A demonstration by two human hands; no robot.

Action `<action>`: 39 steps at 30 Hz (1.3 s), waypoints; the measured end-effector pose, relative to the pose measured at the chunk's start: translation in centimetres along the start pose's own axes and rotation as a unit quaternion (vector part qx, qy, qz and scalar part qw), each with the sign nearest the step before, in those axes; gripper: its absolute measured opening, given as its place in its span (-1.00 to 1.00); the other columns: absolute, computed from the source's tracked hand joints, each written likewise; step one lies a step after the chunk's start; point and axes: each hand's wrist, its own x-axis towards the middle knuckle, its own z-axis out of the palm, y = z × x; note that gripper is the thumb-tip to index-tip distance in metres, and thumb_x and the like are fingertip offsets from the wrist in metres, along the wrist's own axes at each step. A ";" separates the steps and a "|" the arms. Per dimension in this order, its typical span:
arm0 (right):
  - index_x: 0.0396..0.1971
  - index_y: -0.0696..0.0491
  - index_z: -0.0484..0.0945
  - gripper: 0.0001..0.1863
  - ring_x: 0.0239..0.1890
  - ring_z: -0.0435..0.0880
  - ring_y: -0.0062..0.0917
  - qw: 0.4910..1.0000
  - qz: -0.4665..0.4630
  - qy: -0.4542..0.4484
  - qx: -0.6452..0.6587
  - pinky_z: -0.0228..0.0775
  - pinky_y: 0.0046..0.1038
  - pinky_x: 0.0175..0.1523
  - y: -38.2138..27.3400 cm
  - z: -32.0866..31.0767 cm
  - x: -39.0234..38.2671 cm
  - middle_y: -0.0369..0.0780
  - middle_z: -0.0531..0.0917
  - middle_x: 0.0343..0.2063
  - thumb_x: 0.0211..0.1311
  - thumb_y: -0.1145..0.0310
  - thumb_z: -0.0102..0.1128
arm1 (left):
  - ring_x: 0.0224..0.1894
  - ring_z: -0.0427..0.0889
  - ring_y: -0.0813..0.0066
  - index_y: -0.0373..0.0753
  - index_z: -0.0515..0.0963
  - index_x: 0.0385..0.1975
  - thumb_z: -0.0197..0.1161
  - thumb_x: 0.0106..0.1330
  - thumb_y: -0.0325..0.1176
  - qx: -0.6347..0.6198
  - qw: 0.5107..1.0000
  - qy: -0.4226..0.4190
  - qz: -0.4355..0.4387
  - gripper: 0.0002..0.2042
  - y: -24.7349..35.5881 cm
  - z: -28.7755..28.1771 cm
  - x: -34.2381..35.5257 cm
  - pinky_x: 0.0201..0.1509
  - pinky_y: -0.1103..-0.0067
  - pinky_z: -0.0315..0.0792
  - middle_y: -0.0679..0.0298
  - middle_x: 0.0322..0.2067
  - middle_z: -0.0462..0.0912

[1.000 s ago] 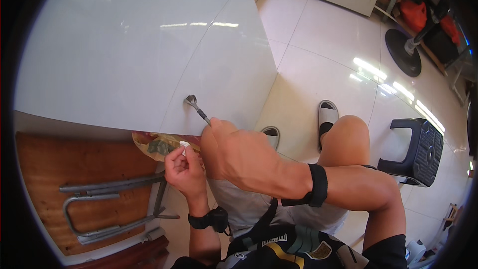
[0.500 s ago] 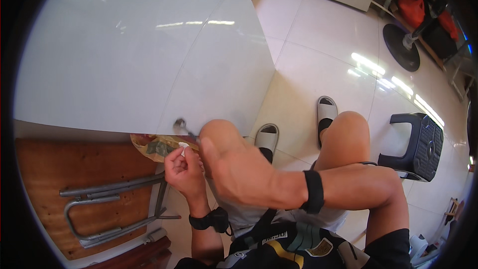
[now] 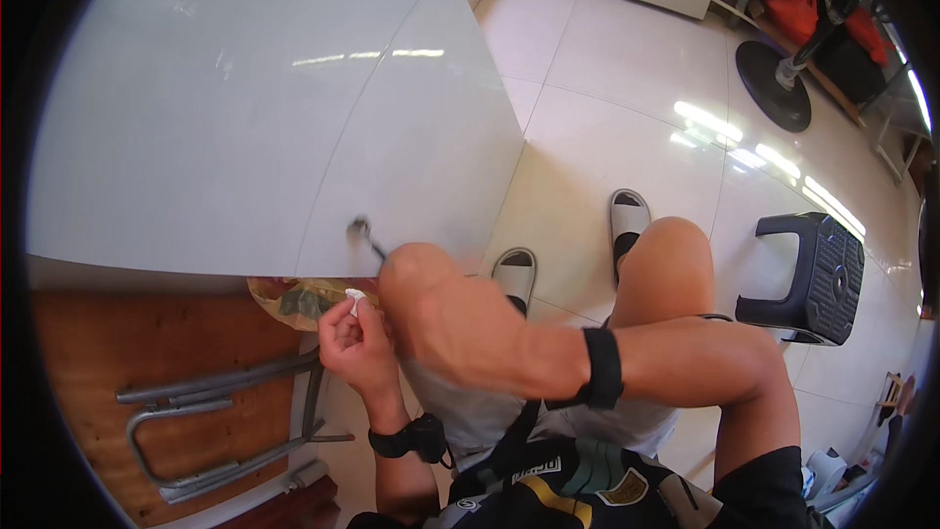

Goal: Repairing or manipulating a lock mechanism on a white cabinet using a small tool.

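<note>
My left hand (image 3: pixel 356 343) is closed, with a small white scrap (image 3: pixel 354 301), perhaps paper or tissue, pinched between thumb and fingers. Close by on its right, my right hand (image 3: pixel 441 318) is smeared by motion, its arm reaching across my lap beside my bare left knee. From that hand a thin metal tool (image 3: pixel 360 229) with a dark shaft and rounded end juts out over the near edge of the white tabletop (image 3: pixel 225 137). The tool's exact kind is too blurred to tell, and the fingers around its handle are hidden.
Below the table edge sits a yellowish plastic bag (image 3: pixel 279 302). A folded wooden board (image 3: pixel 196 333) with grey metal legs leans at the left. A black plastic stool (image 3: pixel 827 279) stands to the right on the tiled floor, with a round black base (image 3: pixel 774 88) farther back.
The metal tool's rounded end has lifted away from the table's near edge, and the right hand has shifted slightly left. The left hand keeps its pinch. The whole view has shifted slightly.
</note>
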 end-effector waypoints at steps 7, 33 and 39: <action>-0.36 0.31 0.50 -0.75 -0.32 0.57 -0.15 0.996 0.062 -0.062 0.023 0.45 -0.26 -0.37 1.1 -0.6 0.2 0.00 0.52 -0.48 0.05 0.43 0.21 | -0.61 0.53 0.64 -0.36 0.48 -0.18 0.24 0.37 -0.49 0.003 1.000 -0.006 0.012 -0.87 0.7 0.3 0.2 -0.58 0.71 0.37 0.22 -0.56 0.61; -0.09 0.44 0.42 -0.49 -0.46 0.72 -0.11 0.994 0.107 0.003 0.022 0.56 -0.18 -0.38 2.1 1.0 1.1 0.06 0.66 -0.53 0.10 0.29 0.16 | -0.62 0.50 0.67 -0.35 0.48 -0.17 0.25 0.36 -0.50 -0.001 0.999 -0.010 0.033 -0.86 1.9 1.8 0.5 -0.63 0.73 0.33 0.22 -0.53 0.62; -0.30 0.32 0.42 -0.72 -0.47 0.68 0.01 0.977 0.176 0.120 -0.026 0.55 -0.12 -0.38 7.7 -3.4 4.9 0.12 0.63 -0.54 0.16 0.36 0.09 | -0.62 0.50 0.67 -0.35 0.49 -0.17 0.26 0.35 -0.52 -0.037 0.996 -0.051 0.068 -0.86 4.0 4.4 1.5 -0.60 0.73 0.35 0.23 -0.54 0.61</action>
